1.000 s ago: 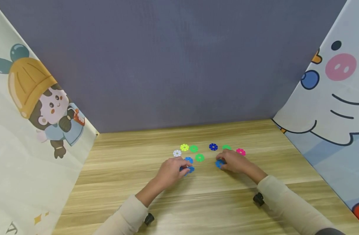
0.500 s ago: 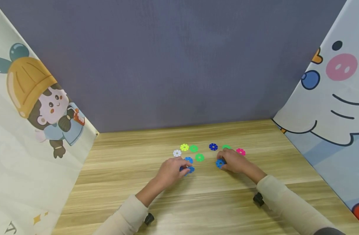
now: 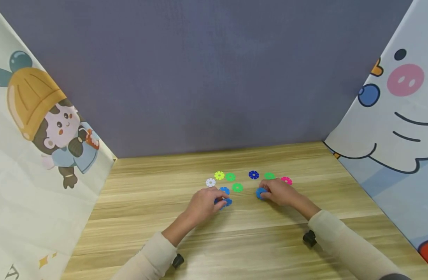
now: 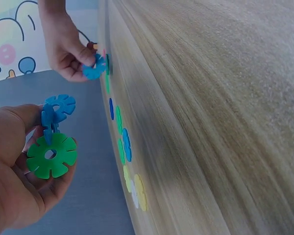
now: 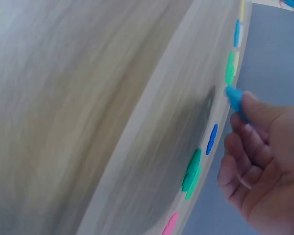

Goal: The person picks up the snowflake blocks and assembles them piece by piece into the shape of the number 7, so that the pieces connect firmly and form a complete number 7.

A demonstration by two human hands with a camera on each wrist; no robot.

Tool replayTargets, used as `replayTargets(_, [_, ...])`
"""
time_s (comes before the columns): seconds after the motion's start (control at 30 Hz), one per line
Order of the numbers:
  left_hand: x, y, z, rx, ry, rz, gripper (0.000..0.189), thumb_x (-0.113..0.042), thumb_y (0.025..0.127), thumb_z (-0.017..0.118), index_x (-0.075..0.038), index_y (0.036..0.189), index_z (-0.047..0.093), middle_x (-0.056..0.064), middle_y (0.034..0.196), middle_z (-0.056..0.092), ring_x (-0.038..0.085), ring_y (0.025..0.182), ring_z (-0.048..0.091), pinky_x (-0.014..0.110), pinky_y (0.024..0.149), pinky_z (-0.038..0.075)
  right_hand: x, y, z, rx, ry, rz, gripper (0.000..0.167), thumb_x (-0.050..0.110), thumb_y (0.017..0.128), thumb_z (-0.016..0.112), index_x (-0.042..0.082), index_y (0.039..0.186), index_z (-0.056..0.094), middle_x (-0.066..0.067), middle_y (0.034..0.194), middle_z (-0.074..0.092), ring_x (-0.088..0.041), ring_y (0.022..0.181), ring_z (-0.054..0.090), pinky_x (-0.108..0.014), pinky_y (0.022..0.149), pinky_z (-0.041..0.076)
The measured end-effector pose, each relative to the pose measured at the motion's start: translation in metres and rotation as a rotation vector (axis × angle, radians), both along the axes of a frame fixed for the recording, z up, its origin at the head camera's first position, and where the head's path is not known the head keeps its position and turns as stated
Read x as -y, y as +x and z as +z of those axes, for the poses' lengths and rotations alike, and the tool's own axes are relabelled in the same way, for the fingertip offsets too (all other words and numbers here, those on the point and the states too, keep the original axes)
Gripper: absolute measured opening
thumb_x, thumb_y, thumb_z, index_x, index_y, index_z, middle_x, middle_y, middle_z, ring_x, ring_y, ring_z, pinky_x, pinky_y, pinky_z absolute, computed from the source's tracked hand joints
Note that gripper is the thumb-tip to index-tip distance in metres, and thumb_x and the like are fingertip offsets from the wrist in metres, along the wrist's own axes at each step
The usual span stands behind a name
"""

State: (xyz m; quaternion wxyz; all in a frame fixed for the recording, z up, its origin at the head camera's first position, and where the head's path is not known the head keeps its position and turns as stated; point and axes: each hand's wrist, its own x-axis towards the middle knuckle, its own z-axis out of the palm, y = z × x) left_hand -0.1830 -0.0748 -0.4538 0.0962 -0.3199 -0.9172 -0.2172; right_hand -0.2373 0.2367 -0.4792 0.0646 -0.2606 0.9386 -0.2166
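My left hand (image 3: 203,205) holds a small cluster of notched, flower-shaped plastic discs joined together. In the left wrist view this cluster shows blue discs (image 4: 61,105) and a green disc (image 4: 52,155) that lies against the fingers. Over to the right, my right hand (image 3: 278,191) pinches a single blue notched disc (image 3: 261,193) between thumb and fingers, held a little above the table. The right wrist view shows that blue disc (image 5: 236,101) nearly edge-on. A gap separates the two hands.
Loose notched discs lie flat on the wooden table (image 3: 249,241): white (image 3: 210,182), yellow (image 3: 219,175), light blue (image 3: 225,190), dark blue (image 3: 254,175), pink (image 3: 286,181) and several green (image 3: 237,188). A grey panel (image 3: 214,77) stands behind, with printed sheets at both sides.
The blue disc in my right hand has turned and risen slightly, and the thumb now lies over its face. My left hand has stayed in place with its cluster.
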Motion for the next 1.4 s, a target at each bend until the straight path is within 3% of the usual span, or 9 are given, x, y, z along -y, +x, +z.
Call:
replayTargets(0.17, [-0.001, 0.000, 0.000, 0.004, 0.013, 0.004, 0.011, -0.029, 0.092, 0.076, -0.022, 0.100, 0.079, -0.009, 0.086, 0.073, 0.006, 0.076, 0.064, 0.020, 0.070, 0.053, 0.007, 0.006, 0.002, 0.042, -0.143, -0.005, 0.013, 0.022, 0.098, 0.067, 0.012, 0.105, 0.071, 0.007, 0.073, 0.065, -0.002, 0.060, 0.050, -0.020, 0.056, 0.045])
replayTargets(0.33, [-0.001, 0.000, -0.002, -0.005, 0.029, 0.010, 0.011, -0.028, 0.092, 0.077, -0.023, 0.101, 0.079, -0.010, 0.086, 0.072, 0.004, 0.074, 0.063, 0.020, 0.068, 0.052, 0.021, 0.014, 0.005, 0.179, -0.341, 0.001, 0.011, 0.019, 0.099, 0.064, 0.011, 0.098, 0.070, -0.003, 0.072, 0.070, -0.008, 0.059, 0.059, -0.020, 0.053, 0.047])
replayTargets(0.5, [-0.002, -0.001, -0.003, 0.010, 0.041, 0.007, 0.012, -0.028, 0.092, 0.077, -0.022, 0.103, 0.079, -0.009, 0.087, 0.072, 0.005, 0.075, 0.066, 0.018, 0.067, 0.052, 0.036, 0.022, 0.006, 0.304, -0.448, -0.001, 0.008, 0.014, 0.098, 0.064, 0.007, 0.097, 0.068, -0.001, 0.068, 0.066, -0.012, 0.060, 0.062, -0.022, 0.053, 0.051])
replayTargets(0.87, [-0.006, -0.002, -0.002, 0.048, 0.036, 0.014, 0.013, -0.027, 0.092, 0.077, -0.022, 0.104, 0.079, -0.008, 0.089, 0.073, 0.002, 0.076, 0.063, 0.018, 0.067, 0.052, 0.055, 0.027, 0.002, 0.465, -0.543, -0.065, 0.015, 0.017, 0.100, 0.064, 0.003, 0.102, 0.067, -0.020, 0.085, 0.074, -0.014, 0.064, 0.064, -0.021, 0.053, 0.052])
replayTargets(1.13, [-0.006, -0.003, -0.004, 0.039, 0.048, 0.007, 0.013, -0.026, 0.091, 0.077, -0.021, 0.103, 0.079, -0.007, 0.086, 0.072, 0.001, 0.072, 0.061, 0.015, 0.065, 0.050, 0.061, 0.031, 0.004, 0.521, -0.570, -0.110, 0.015, 0.016, 0.099, 0.064, 0.001, 0.100, 0.063, -0.020, 0.086, 0.074, -0.013, 0.064, 0.064, -0.023, 0.053, 0.054])
replayTargets(1.4, [-0.007, -0.003, -0.004, 0.026, 0.062, 0.011, 0.012, -0.026, 0.092, 0.077, -0.021, 0.102, 0.079, -0.007, 0.087, 0.073, 0.002, 0.073, 0.062, 0.015, 0.065, 0.051, 0.061, 0.030, 0.003, 0.551, -0.573, -0.102, 0.015, 0.017, 0.100, 0.063, 0.001, 0.101, 0.065, -0.018, 0.084, 0.072, -0.012, 0.064, 0.061, -0.021, 0.055, 0.053])
